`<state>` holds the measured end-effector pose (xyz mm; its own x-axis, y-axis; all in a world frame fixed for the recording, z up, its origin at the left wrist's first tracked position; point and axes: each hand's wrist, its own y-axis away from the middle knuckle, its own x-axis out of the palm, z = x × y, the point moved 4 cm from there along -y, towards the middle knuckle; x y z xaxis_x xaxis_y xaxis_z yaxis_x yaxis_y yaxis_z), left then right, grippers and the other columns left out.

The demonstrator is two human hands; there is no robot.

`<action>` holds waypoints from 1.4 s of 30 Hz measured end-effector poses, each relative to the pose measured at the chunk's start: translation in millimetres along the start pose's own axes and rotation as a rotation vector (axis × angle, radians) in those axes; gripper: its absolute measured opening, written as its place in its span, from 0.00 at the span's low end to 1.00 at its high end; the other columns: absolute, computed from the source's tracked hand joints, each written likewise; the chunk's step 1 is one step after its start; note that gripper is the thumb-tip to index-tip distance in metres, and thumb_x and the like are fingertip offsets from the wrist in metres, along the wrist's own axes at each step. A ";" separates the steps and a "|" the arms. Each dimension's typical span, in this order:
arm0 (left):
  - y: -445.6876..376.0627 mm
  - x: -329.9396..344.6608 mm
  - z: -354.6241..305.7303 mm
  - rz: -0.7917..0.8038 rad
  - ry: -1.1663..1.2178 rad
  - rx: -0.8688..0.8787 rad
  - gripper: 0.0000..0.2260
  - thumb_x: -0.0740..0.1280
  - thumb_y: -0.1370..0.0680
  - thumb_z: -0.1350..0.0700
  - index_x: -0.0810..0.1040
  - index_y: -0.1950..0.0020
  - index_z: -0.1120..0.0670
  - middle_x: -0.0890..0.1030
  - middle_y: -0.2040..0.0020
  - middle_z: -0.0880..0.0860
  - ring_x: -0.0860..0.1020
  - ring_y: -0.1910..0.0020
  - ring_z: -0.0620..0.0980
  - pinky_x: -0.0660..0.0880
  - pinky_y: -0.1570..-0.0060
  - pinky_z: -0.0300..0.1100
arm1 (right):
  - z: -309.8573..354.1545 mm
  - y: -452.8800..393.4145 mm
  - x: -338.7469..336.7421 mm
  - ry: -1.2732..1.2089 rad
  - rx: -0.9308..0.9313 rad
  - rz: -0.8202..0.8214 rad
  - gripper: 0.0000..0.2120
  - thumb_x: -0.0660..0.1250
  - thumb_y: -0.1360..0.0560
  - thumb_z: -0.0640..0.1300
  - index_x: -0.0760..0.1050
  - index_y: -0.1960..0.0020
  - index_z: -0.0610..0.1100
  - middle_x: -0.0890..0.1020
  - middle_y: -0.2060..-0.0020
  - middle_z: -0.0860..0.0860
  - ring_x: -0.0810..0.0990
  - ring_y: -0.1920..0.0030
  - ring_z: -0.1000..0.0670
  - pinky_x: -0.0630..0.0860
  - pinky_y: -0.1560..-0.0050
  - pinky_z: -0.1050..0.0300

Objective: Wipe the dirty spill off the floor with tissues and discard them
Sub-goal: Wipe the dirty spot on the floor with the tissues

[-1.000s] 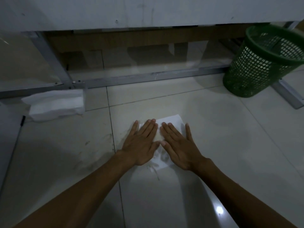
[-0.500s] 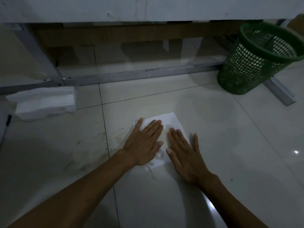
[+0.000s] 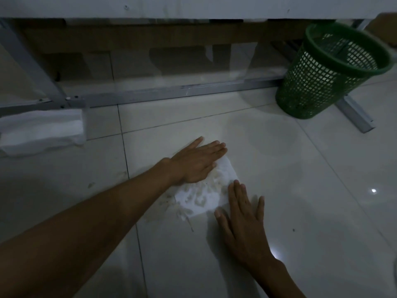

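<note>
Head: pale tiled floor [image 3: 322, 211], green bin [image 3: 326, 69] by table frame [image 3: 171, 93].

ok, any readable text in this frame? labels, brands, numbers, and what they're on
None readable.
White tissue pack on the tiled floor: no print visible.
Green plastic mesh waste basket: no label shows.
Damp white tissue sheet under the left hand and right hand: only wet stains, no text.
White panel above the metal frame: specks, no writing.
</note>
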<state>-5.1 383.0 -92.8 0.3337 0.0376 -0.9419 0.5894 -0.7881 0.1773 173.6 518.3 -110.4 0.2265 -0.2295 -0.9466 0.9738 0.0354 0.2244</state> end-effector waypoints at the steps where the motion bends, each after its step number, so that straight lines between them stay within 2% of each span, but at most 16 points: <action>1: -2.8 -2.0 1.4 0.019 -0.009 0.020 0.25 0.47 0.12 0.49 0.45 0.16 0.50 0.46 0.15 0.48 0.44 0.18 0.43 0.37 0.19 0.50 | 0.5 1.6 1.8 0.011 -0.002 0.015 0.36 0.38 0.18 0.64 0.30 0.18 0.47 0.33 0.19 0.51 0.29 0.20 0.54 0.32 0.21 0.36; 5: -3.2 -2.3 6.2 0.125 -0.068 0.091 0.25 0.46 0.12 0.49 0.44 0.16 0.50 0.45 0.15 0.49 0.43 0.17 0.44 0.37 0.19 0.50 | 3.7 4.2 4.5 0.022 -0.004 0.020 0.37 0.34 0.20 0.65 0.33 0.18 0.46 0.34 0.18 0.49 0.30 0.20 0.52 0.34 0.21 0.35; 10: 4.0 4.2 5.9 0.114 -0.135 0.123 0.25 0.46 0.12 0.47 0.42 0.16 0.49 0.41 0.16 0.51 0.40 0.17 0.47 0.39 0.19 0.51 | 6.3 4.3 6.1 0.044 -0.008 0.001 0.37 0.32 0.20 0.65 0.35 0.17 0.47 0.35 0.18 0.48 0.31 0.19 0.51 0.34 0.22 0.33; 17: 8.5 5.7 10.1 0.115 -0.151 0.157 0.25 0.46 0.12 0.46 0.43 0.16 0.49 0.41 0.16 0.50 0.40 0.17 0.46 0.39 0.19 0.52 | 7.3 4.9 8.2 0.036 -0.035 -0.059 0.35 0.38 0.17 0.63 0.41 0.16 0.45 0.41 0.17 0.48 0.36 0.18 0.50 0.40 0.21 0.31; 25: 20.6 6.4 17.4 0.105 -0.130 0.187 0.25 0.46 0.12 0.47 0.44 0.16 0.51 0.44 0.16 0.48 0.42 0.18 0.43 0.38 0.19 0.50 | 10.4 4.9 6.4 0.028 -0.043 -0.053 0.35 0.37 0.18 0.62 0.40 0.17 0.44 0.41 0.17 0.47 0.36 0.18 0.50 0.39 0.20 0.34; 31: 28.0 -7.2 15.7 0.079 -0.048 0.160 0.24 0.47 0.12 0.48 0.50 0.16 0.52 0.51 0.16 0.49 0.47 0.18 0.42 0.39 0.19 0.48 | 8.9 5.2 1.5 -0.001 -0.065 -0.098 0.34 0.39 0.17 0.61 0.39 0.17 0.46 0.42 0.17 0.51 0.36 0.18 0.54 0.37 0.20 0.35; 37: 56.3 -15.8 16.3 -0.018 0.014 0.151 0.24 0.50 0.13 0.49 0.55 0.17 0.53 0.56 0.17 0.49 0.52 0.18 0.43 0.44 0.18 0.50 | 24.2 12.6 3.2 -0.070 -0.191 -0.175 0.31 0.48 0.15 0.58 0.50 0.16 0.44 0.52 0.17 0.49 0.47 0.17 0.52 0.44 0.20 0.31; 42: 83.2 -5.4 25.6 -0.001 -0.018 0.136 0.24 0.53 0.13 0.48 0.58 0.17 0.51 0.58 0.17 0.48 0.53 0.18 0.42 0.46 0.19 0.49 | 38.7 19.5 5.1 -0.088 -0.304 -0.215 0.29 0.53 0.16 0.55 0.63 0.20 0.41 0.64 0.20 0.47 0.56 0.18 0.48 0.55 0.24 0.26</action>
<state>23.3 301.5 -80.3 0.3192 0.0278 -0.9473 0.4836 -0.8644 0.1376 193.1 480.2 -101.9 0.0270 -0.3449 -0.9382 0.9628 0.2612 -0.0684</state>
